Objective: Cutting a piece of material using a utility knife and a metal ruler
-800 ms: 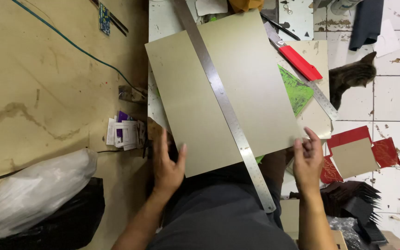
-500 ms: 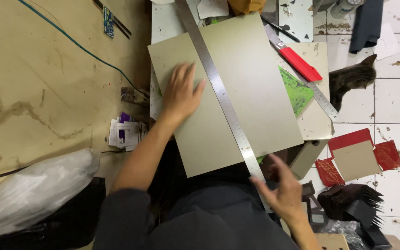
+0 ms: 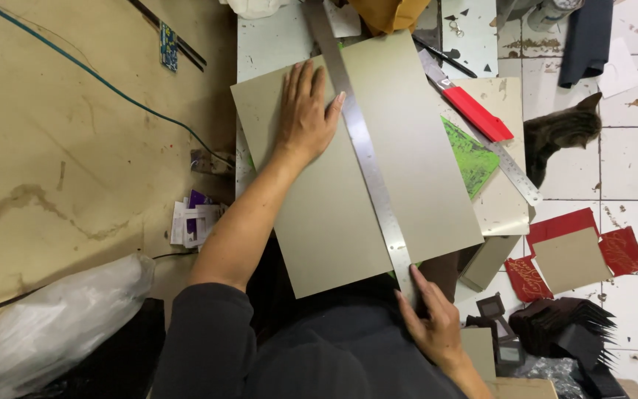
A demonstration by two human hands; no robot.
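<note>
A large grey cardboard sheet (image 3: 415, 148) lies on the work surface in front of me. A long steel ruler (image 3: 363, 148) runs across it from the far edge to the near edge. My left hand (image 3: 306, 111) lies flat on the sheet's far left part, fingers spread, fingertips touching the ruler's left edge. My right hand (image 3: 431, 321) grips the ruler's near end, just past the sheet's near edge.
A red-handled utility knife (image 3: 474, 111) and a second ruler (image 3: 515, 174) lie right of the sheet over a green cutting mat (image 3: 470, 159). A cat (image 3: 559, 133) sits on the tiled floor. Red card pieces (image 3: 570, 255), dark folded boxes (image 3: 563, 332) and a plastic bag (image 3: 53, 325) surround me.
My left hand moved from the sheet's near edge up onto its far left part. My right hand dropped to the ruler's near end and took hold of it.
</note>
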